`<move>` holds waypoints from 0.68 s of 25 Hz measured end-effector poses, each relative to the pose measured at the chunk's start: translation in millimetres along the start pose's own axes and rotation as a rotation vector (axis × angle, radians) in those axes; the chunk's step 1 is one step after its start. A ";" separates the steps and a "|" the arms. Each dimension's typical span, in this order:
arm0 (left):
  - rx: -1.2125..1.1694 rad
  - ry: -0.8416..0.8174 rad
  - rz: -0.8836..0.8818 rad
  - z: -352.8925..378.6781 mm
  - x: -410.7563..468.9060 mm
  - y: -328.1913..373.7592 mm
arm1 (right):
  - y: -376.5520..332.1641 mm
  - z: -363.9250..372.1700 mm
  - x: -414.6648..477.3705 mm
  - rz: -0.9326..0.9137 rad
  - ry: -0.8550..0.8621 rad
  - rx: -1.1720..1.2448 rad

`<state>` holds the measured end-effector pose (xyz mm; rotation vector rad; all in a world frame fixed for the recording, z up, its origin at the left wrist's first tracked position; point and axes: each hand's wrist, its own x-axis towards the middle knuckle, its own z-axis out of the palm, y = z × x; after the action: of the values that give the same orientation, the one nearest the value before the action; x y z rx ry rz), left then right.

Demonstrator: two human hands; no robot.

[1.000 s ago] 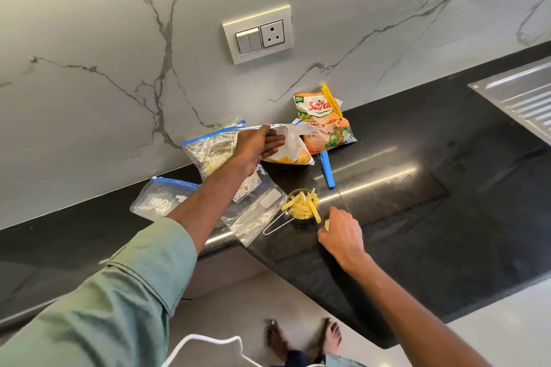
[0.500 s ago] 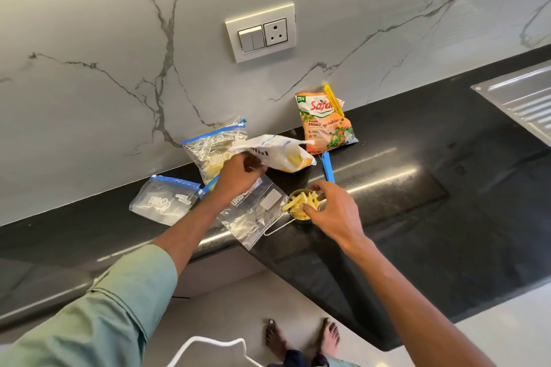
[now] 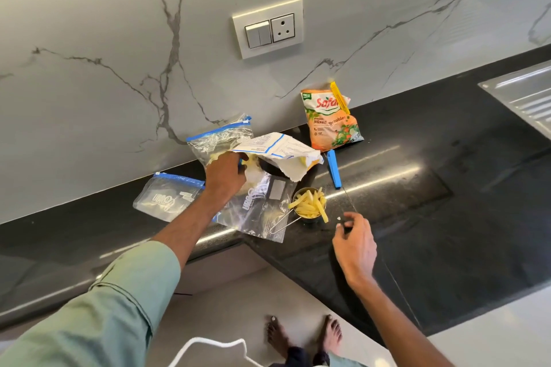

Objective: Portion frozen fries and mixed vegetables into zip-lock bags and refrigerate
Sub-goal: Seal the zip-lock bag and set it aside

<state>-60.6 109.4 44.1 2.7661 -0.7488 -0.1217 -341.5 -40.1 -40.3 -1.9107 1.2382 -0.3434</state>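
Observation:
My left hand (image 3: 224, 176) grips the white fries bag (image 3: 280, 152) and holds it tilted above the counter, its torn mouth facing the small metal cup (image 3: 310, 206), which is heaped with fries. My right hand (image 3: 353, 240) hovers just right of the cup with fingers loosely curled and nothing in them. A small white bit (image 3: 339, 218) lies on the counter by its fingertips. One zip-lock bag (image 3: 219, 140) leans on the wall, another zip-lock bag (image 3: 262, 208) lies flat under the cup's wire handle, a third zip-lock bag (image 3: 167, 195) lies at the left. The orange mixed vegetables pack (image 3: 331, 125) leans on the wall.
A blue bag clip (image 3: 334, 168) lies on the black counter (image 3: 417, 202) right of the fries bag. A yellow clip (image 3: 340, 97) closes the vegetables pack. A steel sink drainboard (image 3: 524, 95) is at the far right. A wall socket (image 3: 268, 28) sits above.
My left hand lifted the fries bag off the counter and tilted it toward the cup. My right hand went to the cup, then drew back to the right, empty.

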 end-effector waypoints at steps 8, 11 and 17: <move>-0.387 -0.030 -0.044 -39.1 -1.2 16.3 | -43.6 42.5 -43.5 0.429 -0.565 0.657; -0.546 -0.130 -0.118 -44.3 -1.2 22.7 | -58.4 59.1 -25.1 0.452 -0.459 0.754; -1.080 -0.345 -0.323 -30.6 -33.2 32.6 | -54.4 61.6 -3.8 0.438 -0.403 0.649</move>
<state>-100.4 106.5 82.9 1.7916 -0.1661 -0.8109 -271.5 3.1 -37.5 -1.0564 1.0626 -0.0958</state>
